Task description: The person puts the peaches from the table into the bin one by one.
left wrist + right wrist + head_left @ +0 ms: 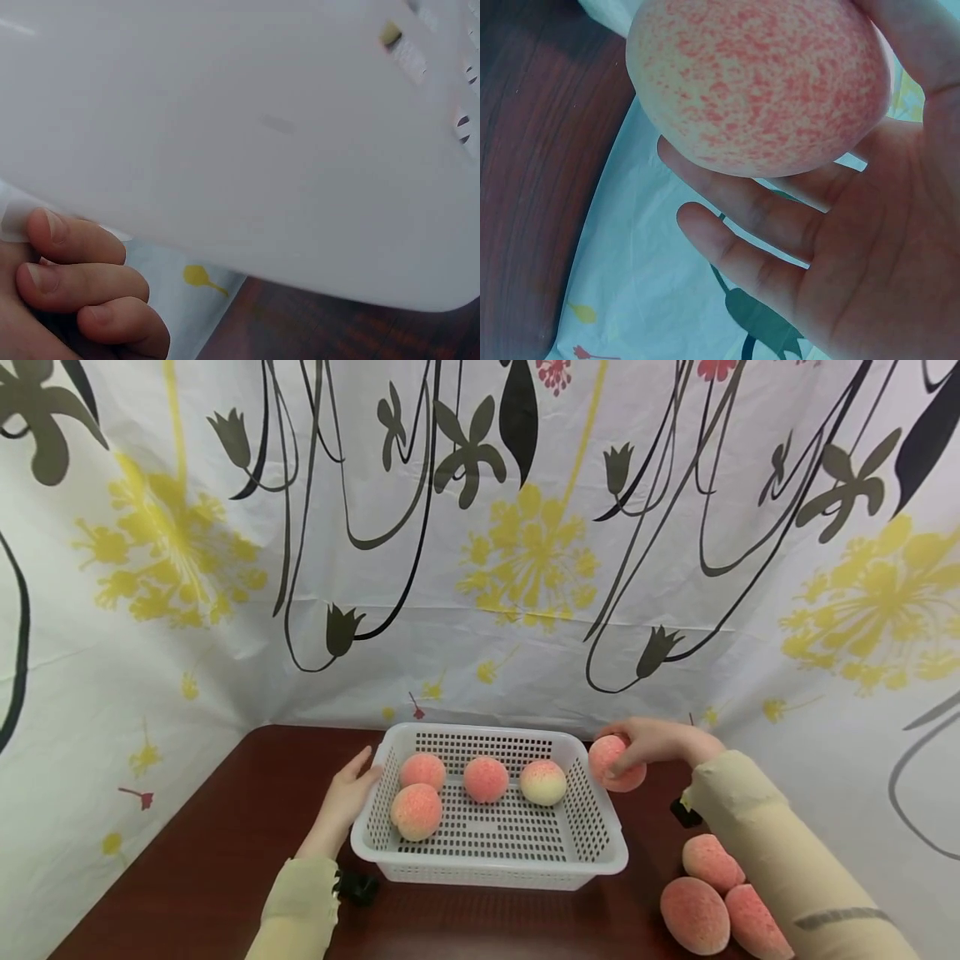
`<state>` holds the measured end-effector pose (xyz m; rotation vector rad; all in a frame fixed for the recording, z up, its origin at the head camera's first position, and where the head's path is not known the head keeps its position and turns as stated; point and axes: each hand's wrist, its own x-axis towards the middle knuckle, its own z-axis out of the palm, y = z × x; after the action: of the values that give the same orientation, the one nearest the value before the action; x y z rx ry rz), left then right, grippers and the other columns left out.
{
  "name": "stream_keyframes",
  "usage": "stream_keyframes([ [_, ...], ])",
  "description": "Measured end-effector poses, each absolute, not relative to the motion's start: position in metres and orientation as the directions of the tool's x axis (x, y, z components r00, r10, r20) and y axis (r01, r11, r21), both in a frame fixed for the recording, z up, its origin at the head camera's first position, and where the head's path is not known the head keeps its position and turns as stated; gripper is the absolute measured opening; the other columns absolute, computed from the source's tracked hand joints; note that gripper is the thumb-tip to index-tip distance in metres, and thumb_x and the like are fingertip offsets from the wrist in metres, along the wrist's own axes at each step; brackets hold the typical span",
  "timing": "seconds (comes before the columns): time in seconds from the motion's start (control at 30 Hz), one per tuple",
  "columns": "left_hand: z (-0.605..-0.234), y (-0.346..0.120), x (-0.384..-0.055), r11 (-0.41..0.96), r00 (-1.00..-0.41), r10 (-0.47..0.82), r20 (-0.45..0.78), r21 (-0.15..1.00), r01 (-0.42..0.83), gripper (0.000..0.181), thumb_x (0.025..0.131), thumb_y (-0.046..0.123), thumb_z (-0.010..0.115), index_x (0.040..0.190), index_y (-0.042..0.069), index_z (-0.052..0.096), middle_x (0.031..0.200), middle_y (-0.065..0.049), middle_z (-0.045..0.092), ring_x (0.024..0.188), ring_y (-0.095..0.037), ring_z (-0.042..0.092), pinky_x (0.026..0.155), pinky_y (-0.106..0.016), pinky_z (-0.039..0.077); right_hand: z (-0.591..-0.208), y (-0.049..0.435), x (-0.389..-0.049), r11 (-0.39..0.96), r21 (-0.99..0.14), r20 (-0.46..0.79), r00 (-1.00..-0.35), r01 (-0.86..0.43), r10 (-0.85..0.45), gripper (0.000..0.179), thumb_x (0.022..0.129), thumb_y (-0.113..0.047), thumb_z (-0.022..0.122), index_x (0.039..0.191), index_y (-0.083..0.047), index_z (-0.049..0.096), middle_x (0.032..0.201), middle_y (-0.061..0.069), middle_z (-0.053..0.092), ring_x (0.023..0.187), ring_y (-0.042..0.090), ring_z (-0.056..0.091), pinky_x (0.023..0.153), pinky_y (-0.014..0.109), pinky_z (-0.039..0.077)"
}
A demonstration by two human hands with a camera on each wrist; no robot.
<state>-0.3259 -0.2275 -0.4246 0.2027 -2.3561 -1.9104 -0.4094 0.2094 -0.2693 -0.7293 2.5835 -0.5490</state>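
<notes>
A white plastic basket (pixel 491 870) with slotted sides stands on the table, holding several pink and cream peaches, among them a pink peach (pixel 486 779) in the middle and a paler peach (pixel 543 782) to its right. At the basket's left rim, my left hand (pixel 351 789) grips the edge; its curled fingers (pixel 86 281) show just under the rim in the left wrist view. My right hand (pixel 651 742) holds another peach (pixel 611 764) at the right rim, thumb on one side and fingers on the other. That speckled peach (pixel 761 82) fills the top of the right wrist view.
Several peaches (pixel 694 916) lie in a group on the dark wooden table (pixel 225 852) at the right, partly behind my right sleeve (pixel 787 852). A white cloth (pixel 480 668) with flower prints hangs behind and on both sides of the table.
</notes>
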Motion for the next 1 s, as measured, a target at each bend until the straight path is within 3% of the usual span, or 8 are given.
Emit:
stream_keyframes([
  [0.33, -0.424, -0.225, -0.325, 0.207, -0.982, -0.188, 0.005, 0.978, -0.035, 0.058, 0.102, 0.030, 0.047, 0.153, 0.009, 0.029, 0.151, -0.022, 0.034, 0.128, -0.040, 0.045, 0.101, -0.056, 0.039, -0.277, 0.197, -0.413, 0.772, -0.458, -0.253, -0.768, -0.440, -0.588, 0.067, 0.078, -0.028, 0.080, 0.135, -0.002, 0.053, 0.112, 0.007, 0.062, 0.094, 0.019, 0.059, 0.079, 0.036, 0.049],
  [0.73, -0.423, -0.225, -0.323, 0.193, -0.977, -0.212, 0.021, 0.981, -0.021, 0.057, 0.102, 0.027, 0.049, 0.153, 0.010, 0.030, 0.153, -0.022, 0.031, 0.129, -0.041, 0.044, 0.100, -0.056, 0.039, -0.282, 0.168, -0.415, 0.763, -0.455, -0.267, -0.747, -0.459, -0.608, 0.068, 0.076, -0.028, 0.080, 0.134, -0.004, 0.055, 0.112, 0.005, 0.062, 0.094, 0.018, 0.058, 0.078, 0.036, 0.050],
  [1.0, -0.424, -0.225, -0.324, 0.210, -0.977, -0.212, 0.017, 0.977, -0.028, 0.057, 0.102, 0.028, 0.049, 0.153, 0.010, 0.030, 0.151, -0.022, 0.034, 0.123, -0.040, 0.051, 0.097, -0.054, 0.043, -0.284, 0.144, -0.416, 0.773, -0.402, -0.290, -0.733, -0.490, -0.615, 0.062, 0.072, -0.030, 0.082, 0.128, -0.011, 0.061, 0.115, 0.000, 0.060, 0.097, 0.016, 0.056, 0.082, 0.037, 0.047],
])
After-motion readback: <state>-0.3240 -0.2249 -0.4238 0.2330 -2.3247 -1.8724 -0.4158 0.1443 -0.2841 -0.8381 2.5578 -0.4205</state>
